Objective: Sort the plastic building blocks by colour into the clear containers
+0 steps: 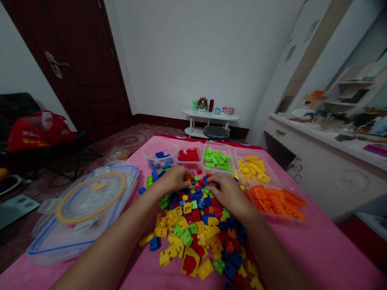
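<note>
The hands are resting at the far side of a loose heap of toy bricks: the left hand is bending its fingers down beside an orange brick, and whether it is gripping that piece I cannot tell; the right hand is sitting half open, thumb and fingers parted, touching the pile. The glossy plastic bricks, studded and notched, are showing yellow, red, blue, green and orange, and are spreading from the middle of the pink cloth-covered counter toward its near edge. Along the far edge, clear tubs are holding sorted colours: a round tub blue, then rectangular ones red, green and yellow. Long orange bricks are lying in a tub toward the right edge. By the left edge, a round lid with a yellow ring is lying on a blue-rimmed rectangular lid.
</note>
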### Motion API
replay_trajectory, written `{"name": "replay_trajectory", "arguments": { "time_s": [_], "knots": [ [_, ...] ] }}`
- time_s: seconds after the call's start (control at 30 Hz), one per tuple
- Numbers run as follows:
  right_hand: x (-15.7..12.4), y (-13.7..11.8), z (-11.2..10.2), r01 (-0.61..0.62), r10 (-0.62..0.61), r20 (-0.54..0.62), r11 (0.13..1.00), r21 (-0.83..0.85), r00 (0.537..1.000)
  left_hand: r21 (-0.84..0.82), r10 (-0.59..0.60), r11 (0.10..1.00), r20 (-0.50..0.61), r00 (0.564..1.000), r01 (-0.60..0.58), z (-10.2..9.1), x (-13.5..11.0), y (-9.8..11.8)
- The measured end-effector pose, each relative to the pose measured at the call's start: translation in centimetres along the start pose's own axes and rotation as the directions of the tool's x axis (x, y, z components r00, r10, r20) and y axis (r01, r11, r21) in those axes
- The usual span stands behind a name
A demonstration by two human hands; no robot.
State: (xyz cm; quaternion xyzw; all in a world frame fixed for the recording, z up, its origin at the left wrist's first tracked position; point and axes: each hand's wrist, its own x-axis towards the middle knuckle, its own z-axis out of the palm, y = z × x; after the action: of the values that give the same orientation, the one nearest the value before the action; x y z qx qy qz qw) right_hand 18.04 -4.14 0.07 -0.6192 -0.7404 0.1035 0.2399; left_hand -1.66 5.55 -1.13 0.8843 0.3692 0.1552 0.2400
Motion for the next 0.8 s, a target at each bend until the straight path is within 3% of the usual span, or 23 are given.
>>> {"name": "replay_trajectory", "arguments": {
  "time_s": [0.17, 0.33, 0.53, 0.6, 0.7, 0.73, 0.8],
  "knots": [
    [0.0, -1.1, 0.3, 0.073, -0.046, -0.131, 0.975, 0.212, 0.990, -0.386, 0.066, 0.919, -0.043, 0.997, -0.078, 0.0, 0.2, 2.3],
    [0.0, -2.2, 0.1, 0.210, -0.173, -0.166, 0.946, 0.245, 0.971, -0.532, 0.085, 0.840, -0.064, 0.994, -0.106, 0.7, 0.0, 3.8],
    [-0.3, -2.9, -0.6, 0.076, -0.068, -0.067, 0.991, 0.115, 0.995, -0.567, 0.104, 0.820, 0.008, 0.995, -0.081, -0.1, -0.2, 3.2],
    [-0.9, -3.5, -0.6, 0.069, -0.075, 0.050, 0.991, 0.112, 0.996, -0.526, 0.036, 0.849, -0.023, 0.999, -0.043, -0.7, -0.3, 3.0],
    [-1.7, -4.8, -0.1, 0.127, -0.172, 0.313, 0.979, 0.159, 0.934, -0.487, -0.059, 0.873, -0.064, 0.996, 0.020, -1.3, -0.4, 2.9],
    [-1.9, -5.2, 0.2, 0.146, -0.189, 0.363, 0.979, 0.143, 0.912, -0.491, -0.073, 0.870, -0.064, 0.995, 0.032, -1.3, -0.4, 2.9],
    [-2.0, -5.6, 1.0, 0.168, -0.174, 0.360, 0.985, 0.047, 0.917, -0.498, -0.075, 0.866, -0.054, 0.996, 0.038, -1.1, -0.3, 2.8]
  ]
}}
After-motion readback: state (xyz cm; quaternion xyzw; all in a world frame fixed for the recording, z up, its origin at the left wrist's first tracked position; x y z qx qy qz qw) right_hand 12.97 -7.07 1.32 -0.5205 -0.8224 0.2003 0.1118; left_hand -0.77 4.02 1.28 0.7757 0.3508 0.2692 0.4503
